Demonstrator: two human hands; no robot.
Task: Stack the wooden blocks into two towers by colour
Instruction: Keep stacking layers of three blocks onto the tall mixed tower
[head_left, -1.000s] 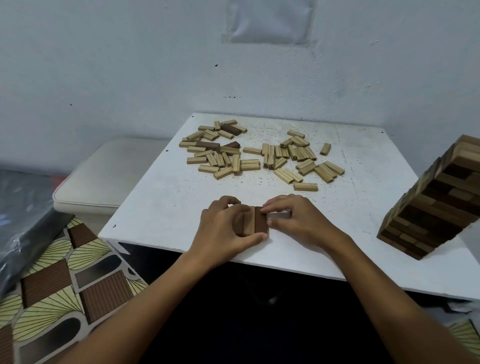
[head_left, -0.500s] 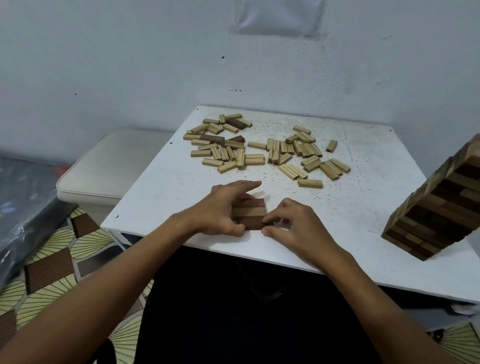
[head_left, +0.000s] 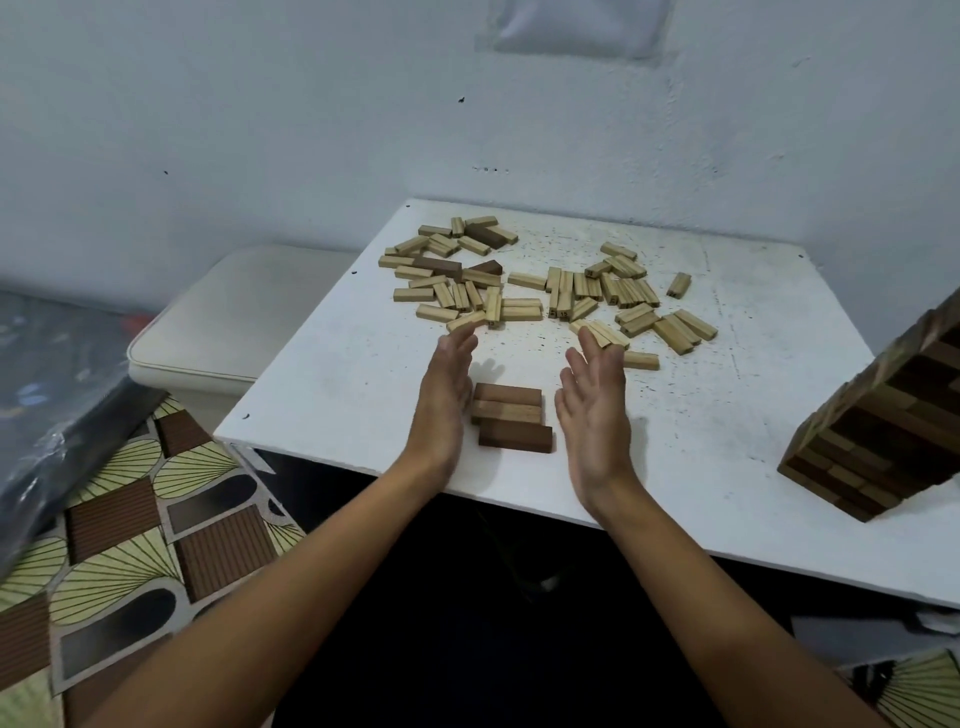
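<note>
Three blocks (head_left: 511, 422) lie side by side near the front edge of the white table (head_left: 332, 384): a dark one, a light one, then a dark one slightly offset to the right. My left hand (head_left: 444, 395) stands on edge just left of them, fingers straight, close to their ends. My right hand (head_left: 595, 400) stands a little to their right, fingers straight and spread, not touching. A pile of loose light blocks (head_left: 550, 291) with a few dark blocks (head_left: 441, 266) among them lies farther back.
A tall mixed-colour block tower (head_left: 893, 421) stands at the table's right edge, partly out of frame. A cream cushioned stool (head_left: 228, 332) sits left of the table. A patterned mat (head_left: 130, 540) covers the floor, and a white wall rises behind.
Both hands have let go of the three blocks and opened out flat on either side of them. The row now lies crosswise rather than lengthwise.
</note>
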